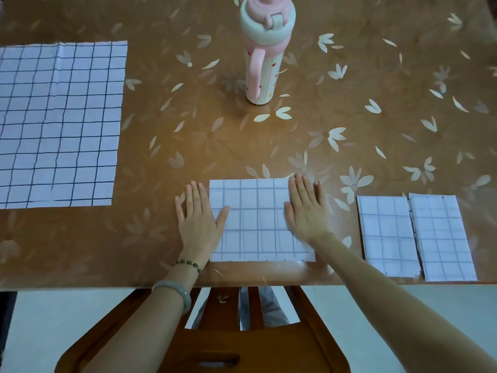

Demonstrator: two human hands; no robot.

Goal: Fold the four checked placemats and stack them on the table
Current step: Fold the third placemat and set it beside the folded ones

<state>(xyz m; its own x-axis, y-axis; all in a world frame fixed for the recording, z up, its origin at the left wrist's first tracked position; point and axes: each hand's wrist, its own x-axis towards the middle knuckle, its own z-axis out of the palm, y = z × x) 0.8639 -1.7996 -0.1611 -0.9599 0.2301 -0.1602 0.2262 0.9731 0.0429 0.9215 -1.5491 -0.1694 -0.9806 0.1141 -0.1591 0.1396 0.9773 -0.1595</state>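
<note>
Both hands flat and spread, gripping nothing: left hand [197, 211] on the left edge, right hand [306, 207] on the right edge of a partly folded white checked cloth placemat [258, 224] at the near edge of the brown flower-patterned worktop [349, 109]. Long axis left to right, so probably a sideways fold next. Two narrower folded checked placemats [415, 236] side by side to the right, touching, not stacked. One unfolded checked placemat [59, 125] far left, nearer the left hand. Pink-and-cream lidded bottle [265, 49] upright beyond; contents not visible.

placemats [258, 222]: white, dark grid | table [349, 103]: tan, pale floral | bottle [265, 49]: pink-cream
</note>
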